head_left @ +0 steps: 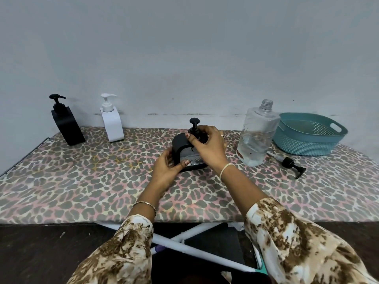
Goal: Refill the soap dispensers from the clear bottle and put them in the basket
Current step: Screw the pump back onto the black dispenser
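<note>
A black dispenser (180,148) with a grey label stands at the middle of the table. My left hand (167,171) grips its lower left side, thumb on the front. My right hand (209,146) curls around the collar of its black pump head (194,122). The clear bottle (256,136), uncapped and about half full, stands just to the right. A teal basket (309,138) sits at the far right with nothing visible in it. A second black dispenser (66,124) and a white dispenser (111,121) stand at the back left.
A loose black pump (292,163) with its tube lies on the leopard-print tablecloth (82,185) in front of the basket. A pale wall runs behind the table. White folding legs show under the front edge.
</note>
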